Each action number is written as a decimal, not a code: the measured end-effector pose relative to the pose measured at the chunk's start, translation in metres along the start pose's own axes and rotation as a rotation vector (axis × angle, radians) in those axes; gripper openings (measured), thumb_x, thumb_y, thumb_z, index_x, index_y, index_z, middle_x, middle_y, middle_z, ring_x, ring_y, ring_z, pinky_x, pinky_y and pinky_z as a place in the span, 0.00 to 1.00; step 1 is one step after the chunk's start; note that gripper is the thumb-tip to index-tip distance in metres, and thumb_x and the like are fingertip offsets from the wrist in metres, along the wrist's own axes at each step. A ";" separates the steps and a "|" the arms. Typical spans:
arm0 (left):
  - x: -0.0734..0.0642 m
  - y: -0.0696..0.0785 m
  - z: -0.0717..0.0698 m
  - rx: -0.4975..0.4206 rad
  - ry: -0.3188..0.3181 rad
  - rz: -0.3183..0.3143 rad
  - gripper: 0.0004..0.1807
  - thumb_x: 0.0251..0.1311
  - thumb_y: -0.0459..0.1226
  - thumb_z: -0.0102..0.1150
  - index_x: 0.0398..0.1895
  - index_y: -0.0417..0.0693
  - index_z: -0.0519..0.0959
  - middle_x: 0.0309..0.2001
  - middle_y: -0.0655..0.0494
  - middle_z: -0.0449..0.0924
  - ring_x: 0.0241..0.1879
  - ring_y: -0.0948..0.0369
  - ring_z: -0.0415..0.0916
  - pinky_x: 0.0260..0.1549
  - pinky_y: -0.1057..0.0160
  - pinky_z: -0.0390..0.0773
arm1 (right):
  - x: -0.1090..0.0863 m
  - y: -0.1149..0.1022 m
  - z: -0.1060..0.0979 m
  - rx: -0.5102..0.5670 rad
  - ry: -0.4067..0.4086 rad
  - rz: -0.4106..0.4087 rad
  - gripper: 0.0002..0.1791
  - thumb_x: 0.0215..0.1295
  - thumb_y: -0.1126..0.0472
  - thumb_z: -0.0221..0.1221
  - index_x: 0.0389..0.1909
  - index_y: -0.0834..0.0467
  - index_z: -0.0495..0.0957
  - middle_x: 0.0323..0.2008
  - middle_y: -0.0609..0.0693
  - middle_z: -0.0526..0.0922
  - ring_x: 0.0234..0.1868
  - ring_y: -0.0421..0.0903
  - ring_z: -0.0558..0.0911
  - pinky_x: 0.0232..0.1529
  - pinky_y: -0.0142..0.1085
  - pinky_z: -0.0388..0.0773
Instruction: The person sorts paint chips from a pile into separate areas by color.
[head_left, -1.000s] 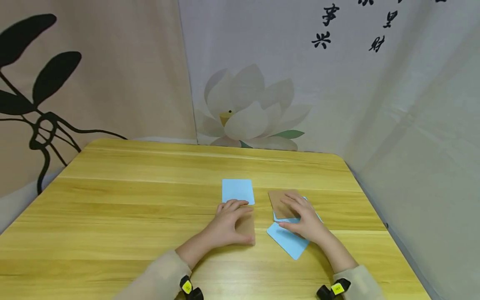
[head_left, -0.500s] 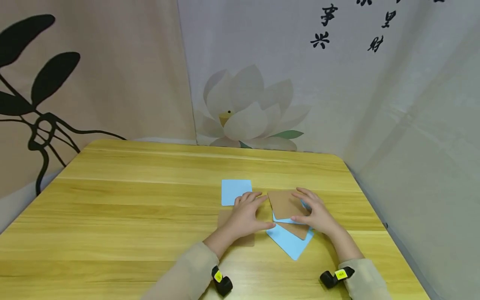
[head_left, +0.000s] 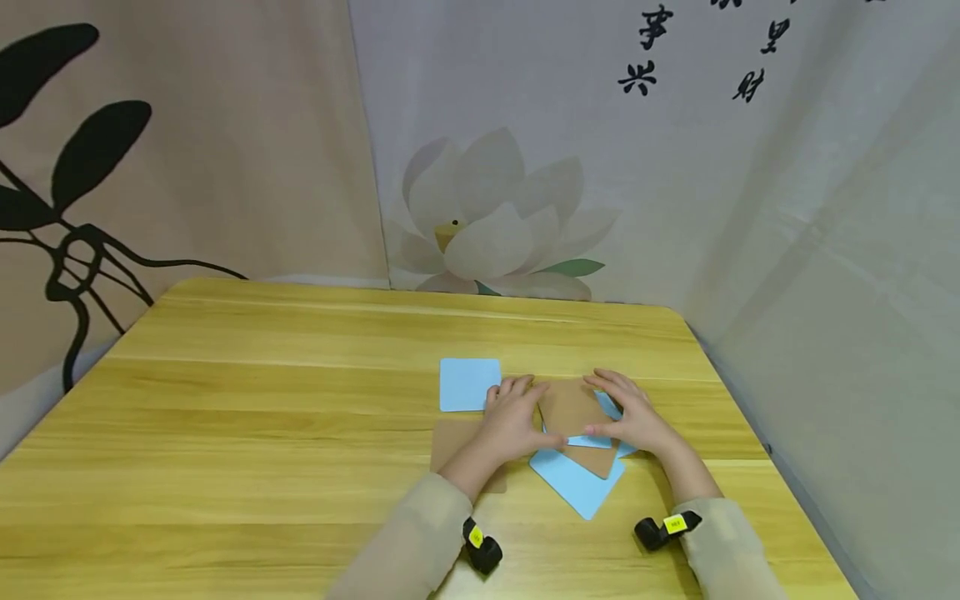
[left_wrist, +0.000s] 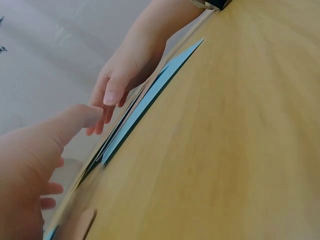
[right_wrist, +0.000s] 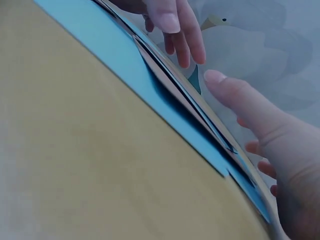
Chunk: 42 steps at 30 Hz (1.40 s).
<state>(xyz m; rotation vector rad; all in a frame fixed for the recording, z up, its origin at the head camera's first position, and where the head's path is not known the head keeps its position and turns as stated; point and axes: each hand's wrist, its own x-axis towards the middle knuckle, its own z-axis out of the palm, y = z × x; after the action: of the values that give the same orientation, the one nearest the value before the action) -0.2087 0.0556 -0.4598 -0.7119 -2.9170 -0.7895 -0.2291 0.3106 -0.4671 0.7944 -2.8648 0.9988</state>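
A loose pile of square cards lies right of the table's middle. On top is a brown card (head_left: 568, 407); below it are a tilted brown card (head_left: 596, 460) and several blue ones, with one blue card (head_left: 581, 487) sticking out toward the front. My left hand (head_left: 516, 421) is at the pile's left side, fingers and thumb spread. Opposite it, my right hand (head_left: 637, 417) is at the right side, thumb near the top card's front corner. Both wrist views show the left hand (right_wrist: 175, 25) and right hand (left_wrist: 132, 62) facing each other above the cards; contact is unclear.
A blue card (head_left: 468, 385) lies flat behind the left hand. Partly hidden by the left forearm is another brown card (head_left: 450, 437). The wooden table (head_left: 225, 433) reaches back to a printed curtain (head_left: 525, 108).
From the separate brown card, my left hand has moved right to the pile. My right hand has shifted slightly right and back, uncovering the tilted brown card.
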 end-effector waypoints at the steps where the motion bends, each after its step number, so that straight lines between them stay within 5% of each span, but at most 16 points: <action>1: 0.001 0.000 0.000 0.001 -0.004 -0.001 0.50 0.44 0.66 0.63 0.69 0.54 0.66 0.68 0.49 0.61 0.65 0.51 0.54 0.58 0.45 0.53 | 0.001 0.001 0.000 -0.001 -0.004 -0.002 0.46 0.52 0.48 0.71 0.70 0.56 0.63 0.71 0.60 0.56 0.70 0.66 0.48 0.56 0.71 0.40; 17: 0.006 -0.001 0.004 0.054 -0.051 -0.023 0.49 0.45 0.67 0.62 0.70 0.53 0.66 0.69 0.49 0.60 0.66 0.50 0.53 0.58 0.45 0.53 | 0.002 0.001 -0.001 0.001 -0.095 0.045 0.48 0.49 0.43 0.71 0.71 0.52 0.62 0.72 0.55 0.56 0.72 0.62 0.46 0.58 0.70 0.41; 42: 0.005 -0.002 0.003 0.093 -0.018 0.016 0.45 0.46 0.67 0.62 0.66 0.54 0.71 0.66 0.53 0.63 0.65 0.52 0.54 0.58 0.46 0.54 | 0.000 -0.006 -0.002 -0.025 -0.080 0.012 0.48 0.47 0.40 0.71 0.69 0.53 0.65 0.71 0.54 0.56 0.70 0.61 0.49 0.58 0.68 0.49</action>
<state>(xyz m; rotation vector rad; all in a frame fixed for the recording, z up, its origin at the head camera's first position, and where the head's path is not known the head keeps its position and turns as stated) -0.2144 0.0575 -0.4628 -0.7370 -2.9376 -0.6439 -0.2262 0.3079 -0.4619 0.8351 -2.9460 0.9524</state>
